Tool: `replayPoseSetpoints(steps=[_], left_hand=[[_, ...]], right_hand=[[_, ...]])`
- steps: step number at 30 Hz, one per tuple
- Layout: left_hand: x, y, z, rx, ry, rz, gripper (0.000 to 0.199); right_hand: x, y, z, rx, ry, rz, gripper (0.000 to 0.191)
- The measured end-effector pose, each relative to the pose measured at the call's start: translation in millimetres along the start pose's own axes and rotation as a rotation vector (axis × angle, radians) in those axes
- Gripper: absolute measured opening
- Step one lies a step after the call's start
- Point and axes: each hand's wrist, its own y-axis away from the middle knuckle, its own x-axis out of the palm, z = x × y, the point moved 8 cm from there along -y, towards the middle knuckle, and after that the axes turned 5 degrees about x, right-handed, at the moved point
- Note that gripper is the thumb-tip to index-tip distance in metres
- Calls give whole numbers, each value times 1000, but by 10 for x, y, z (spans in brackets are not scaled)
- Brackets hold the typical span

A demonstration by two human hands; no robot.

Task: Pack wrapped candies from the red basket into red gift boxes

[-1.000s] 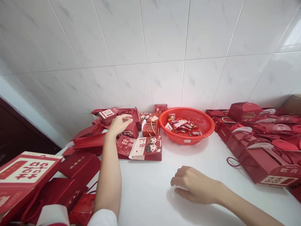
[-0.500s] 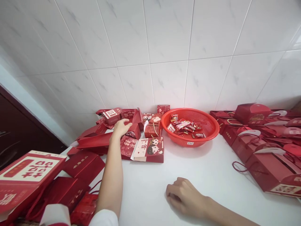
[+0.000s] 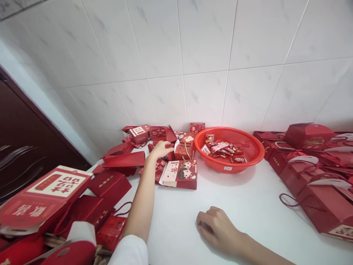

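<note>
My left hand (image 3: 161, 150) is stretched out over a small red patterned box (image 3: 170, 156) at the back of the white table. Its fingers are apart and point right; the hand hides part of the box, and I cannot tell whether they touch. In front lies a red-and-cream box (image 3: 180, 175) with two cartoon faces. Beside it stands a small box with a string handle (image 3: 184, 150). My right hand (image 3: 219, 227) rests on the bare white tabletop (image 3: 176, 221), fingers loosely curled into a fist, nothing visible in them.
A red plastic basket (image 3: 256, 156) with several wrapped sweets (image 3: 224, 149) stands right of the small boxes. Red handled gift boxes (image 3: 311, 191) line the right side. More red boxes (image 3: 110, 184) and a large printed carton (image 3: 55, 191) pile up at the left. A tiled wall (image 3: 204, 95) closes the back.
My left hand has shifted a little to the right among the small boxes. The view has turned slightly left. My right hand has stayed in place on the table.
</note>
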Motion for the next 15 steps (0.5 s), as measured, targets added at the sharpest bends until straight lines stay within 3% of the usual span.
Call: replayPoseSetpoints(steps=[4, 8, 12, 15], left_hand=[[56, -18, -145, 37, 43, 54, 42], [-1, -63, -272, 42, 73, 90, 41], [-213, -186, -327, 44, 98, 57, 33], [-476, -329, -217, 7, 107, -24, 30]], right_hand=[[-9, 8, 14, 13, 0, 3, 16], [-26, 5, 23, 21, -2, 14, 16], [-27, 1, 17, 25, -2, 29, 16], [-24, 4, 24, 22, -2, 42, 17]])
